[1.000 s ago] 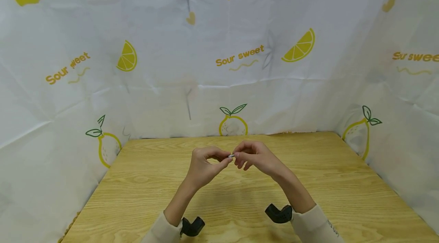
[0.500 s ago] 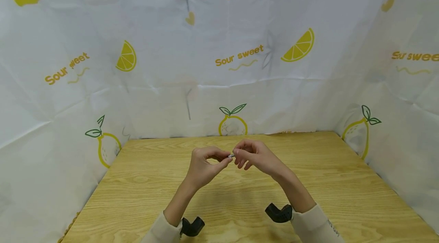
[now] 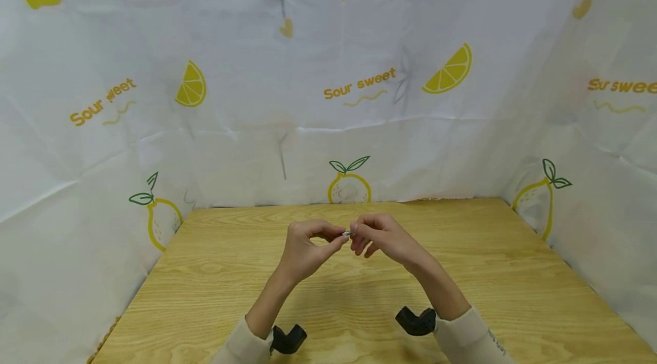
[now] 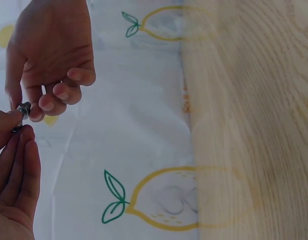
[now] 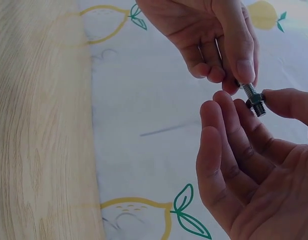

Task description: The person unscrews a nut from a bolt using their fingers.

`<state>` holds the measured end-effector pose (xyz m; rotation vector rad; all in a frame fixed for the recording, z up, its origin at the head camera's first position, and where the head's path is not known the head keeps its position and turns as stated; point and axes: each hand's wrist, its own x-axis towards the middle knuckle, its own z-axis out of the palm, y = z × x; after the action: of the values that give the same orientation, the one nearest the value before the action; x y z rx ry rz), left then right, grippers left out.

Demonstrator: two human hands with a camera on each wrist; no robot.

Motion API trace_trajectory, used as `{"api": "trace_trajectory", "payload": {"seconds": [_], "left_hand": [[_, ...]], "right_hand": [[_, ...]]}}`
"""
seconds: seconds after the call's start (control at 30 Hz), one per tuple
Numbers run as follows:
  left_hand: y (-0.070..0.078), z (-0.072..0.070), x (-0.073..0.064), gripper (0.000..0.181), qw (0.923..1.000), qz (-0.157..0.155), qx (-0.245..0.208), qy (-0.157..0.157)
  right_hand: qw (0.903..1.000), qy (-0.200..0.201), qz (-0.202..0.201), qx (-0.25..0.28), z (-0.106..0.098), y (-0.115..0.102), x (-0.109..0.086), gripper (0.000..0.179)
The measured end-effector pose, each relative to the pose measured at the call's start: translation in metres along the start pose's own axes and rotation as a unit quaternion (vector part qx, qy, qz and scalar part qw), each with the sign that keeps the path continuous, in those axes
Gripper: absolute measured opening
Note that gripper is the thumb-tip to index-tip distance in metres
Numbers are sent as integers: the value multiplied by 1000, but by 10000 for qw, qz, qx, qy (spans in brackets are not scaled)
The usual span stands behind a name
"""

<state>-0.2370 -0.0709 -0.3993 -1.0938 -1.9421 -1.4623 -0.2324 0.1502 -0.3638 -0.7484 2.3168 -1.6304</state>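
Between my fingertips, above the table, is a small threaded metal bolt [image 5: 249, 90] with a hex nut [image 5: 255, 99] around its shank. Threads show on both sides of the nut in the right wrist view. My left hand [image 3: 305, 247] pinches one end of the bolt between thumb and fingers, which hide that end. The thumb and index finger of my right hand [image 3: 387, 238] pinch the nut from opposite sides, its other fingers loosely bent. In the left wrist view the metal piece [image 4: 23, 111] is small and partly covered by the left thumb.
A wood-grain table [image 3: 328, 312] lies under both hands. White lemon-print cloth [image 3: 246, 96] hangs behind it and along both sides. A black curved mount [image 3: 288, 339] sits at the left wrist, and another black mount [image 3: 416, 321] at the right.
The right fingers have shifted slightly around the nut, and the right hand has moved a little. My left hand stays nearly still with the bolt.
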Motion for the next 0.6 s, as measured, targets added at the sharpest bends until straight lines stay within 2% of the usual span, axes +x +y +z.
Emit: {"api": "trace_trajectory", "payload": {"seconds": [0.6], "left_hand": [[-2, 1, 0, 5, 9999, 106, -29, 22]], "right_hand": [[9987, -15, -511, -25, -2, -1, -2, 22]]}}
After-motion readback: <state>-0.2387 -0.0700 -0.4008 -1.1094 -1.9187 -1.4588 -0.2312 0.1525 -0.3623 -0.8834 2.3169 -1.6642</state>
